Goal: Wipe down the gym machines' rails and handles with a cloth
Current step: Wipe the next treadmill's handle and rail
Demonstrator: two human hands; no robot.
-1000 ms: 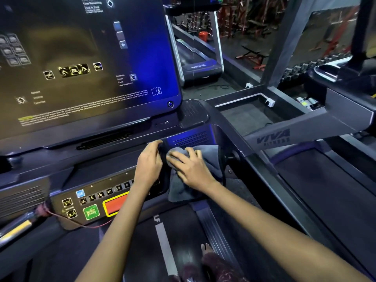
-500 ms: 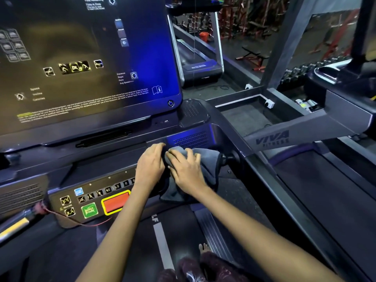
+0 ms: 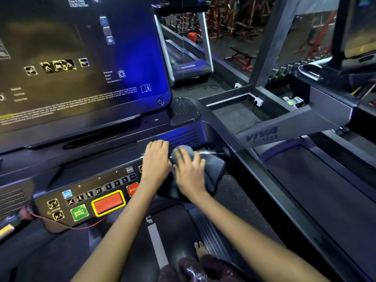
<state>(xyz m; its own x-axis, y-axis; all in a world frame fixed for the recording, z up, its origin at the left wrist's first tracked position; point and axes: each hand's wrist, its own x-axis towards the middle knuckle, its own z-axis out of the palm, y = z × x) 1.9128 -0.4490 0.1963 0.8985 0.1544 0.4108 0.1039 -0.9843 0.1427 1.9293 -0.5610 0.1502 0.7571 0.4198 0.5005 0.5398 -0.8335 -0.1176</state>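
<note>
Cloth, grey and bunched, lies draped over the right end of a treadmill's console, just below a perforated speaker grille lit blue. A person standing on the treadmill belt has the right hand flat on top of the cloth, fingers spread and fairly straight, pressing it against the machine; the hand is blurred. The left hand sits just beside it, touching the cloth's left edge, its fingers bent down over the console's ledge; whether they pinch the fabric cannot be told from here. The two hands are nearly touching.

To the left of the hands on the console run a row of small numbered keys, a red stop button, a large orange pad with a yellow border and a green quick-start button. A thin red cord trails from the console's left side. Above, a large dark display screen shows pale icons and small print. A side rail runs from the console's right corner down past the cloth. Beyond it stands a neighbouring treadmill with a grey arm lettered VIVA. One bare foot shows on the belt.
</note>
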